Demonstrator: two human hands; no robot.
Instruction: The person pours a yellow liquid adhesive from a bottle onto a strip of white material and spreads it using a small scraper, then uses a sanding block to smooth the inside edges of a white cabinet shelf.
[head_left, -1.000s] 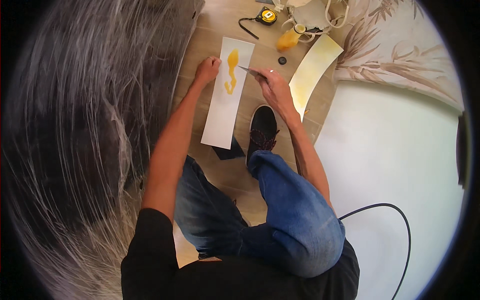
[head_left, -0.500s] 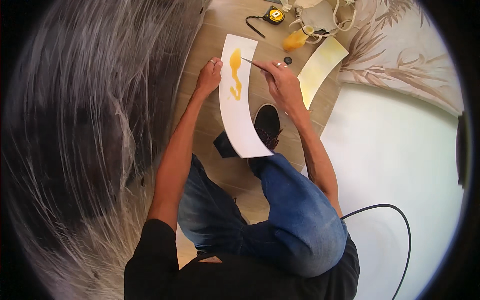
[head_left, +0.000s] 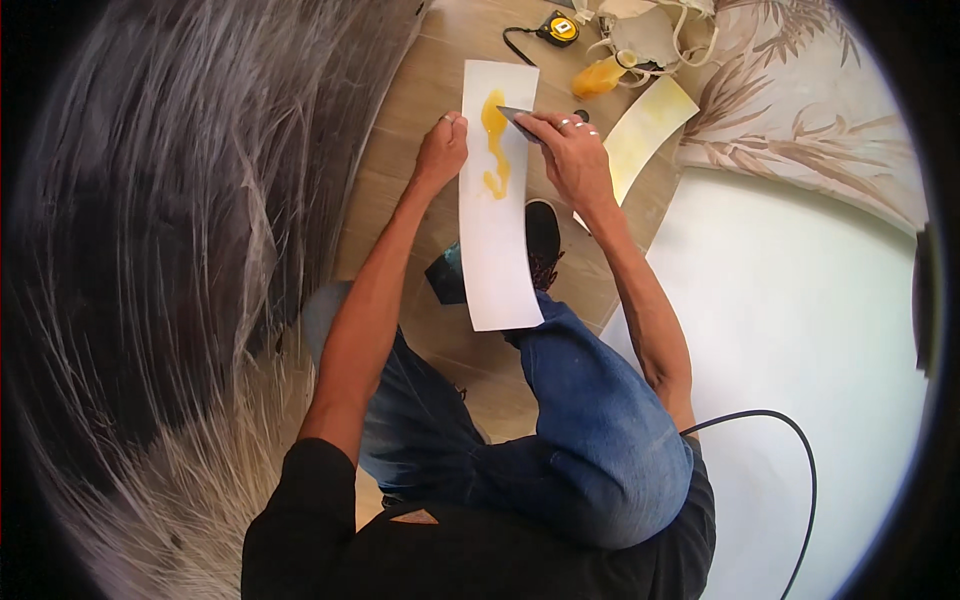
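Pinched at its left edge by my left hand (head_left: 443, 152) is a long white strip (head_left: 499, 260), curved slightly and raised above the floor. A wavy streak of thick yellow liquid (head_left: 496, 130), like glue, lies on its upper half. My right hand (head_left: 577, 160) grips a thin dark grey scraper (head_left: 514, 118), its tip touching or just over the right side of the streak. The fingers cover the scraper's rear end. The strip's lower end hangs over my right knee and shoe (head_left: 542, 232).
A second strip (head_left: 640, 135), coated pale yellow, lies on the wood floor at right. Beyond it are a bottle of yellow liquid (head_left: 598, 77), a tape measure (head_left: 560, 28) and a pale bag with cords (head_left: 645, 38). Dark streaked sheeting (head_left: 180, 200) fills the left; a white panel (head_left: 780, 330) the right.
The strip has shifted slightly right and straightened, with my left hand moving along. My right hand has turned the scraper so its flat blade shows, over the yellow streak.
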